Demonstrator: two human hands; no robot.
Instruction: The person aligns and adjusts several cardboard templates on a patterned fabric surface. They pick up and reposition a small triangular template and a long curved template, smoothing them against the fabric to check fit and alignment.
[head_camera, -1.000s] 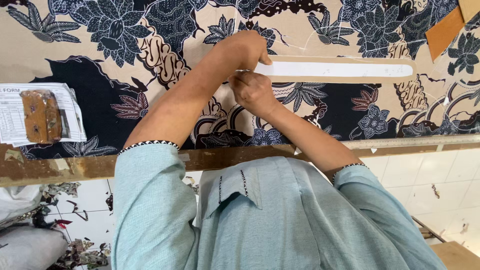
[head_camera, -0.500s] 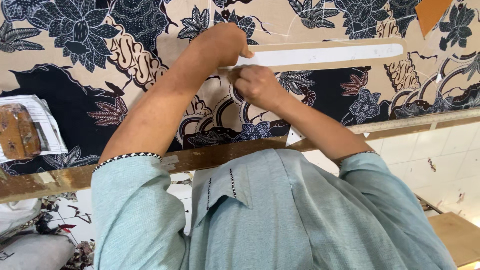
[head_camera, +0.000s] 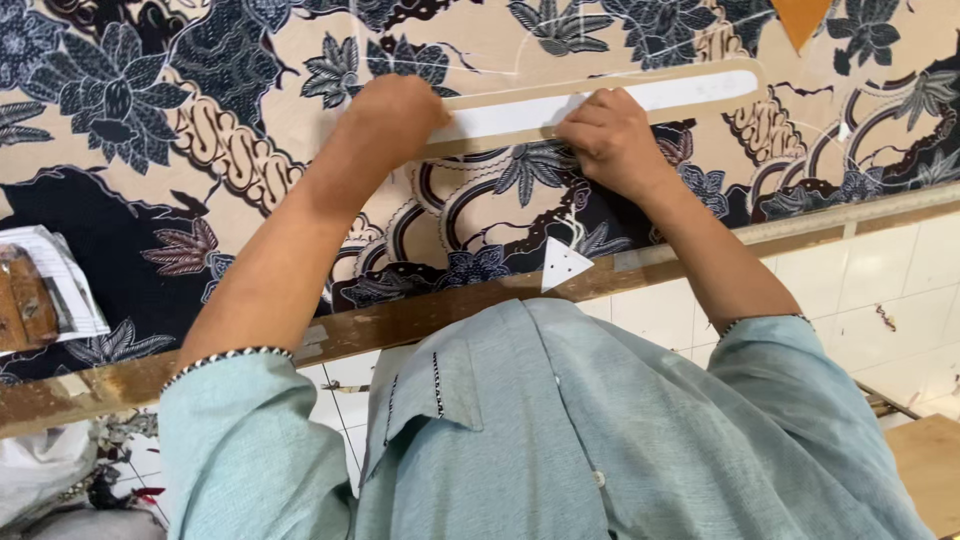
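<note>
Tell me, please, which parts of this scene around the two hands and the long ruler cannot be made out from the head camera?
- Left hand, head view: fingertips hidden behind its own knuckles; grip on the long ruler unclear.
- Right hand: whatever it holds against the ruler is covered by the fingers.
- Patterned fabric: cut off by the top and left edges.
- Orange piece: cropped by the top edge.
- Brown object on paper: cut off at the left edge.

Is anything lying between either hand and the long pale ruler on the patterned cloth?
Nothing visible. The left hand presses on the ruler near its left end, and the right hand rests against its lower edge near the middle. The cloth lies beneath.
</note>
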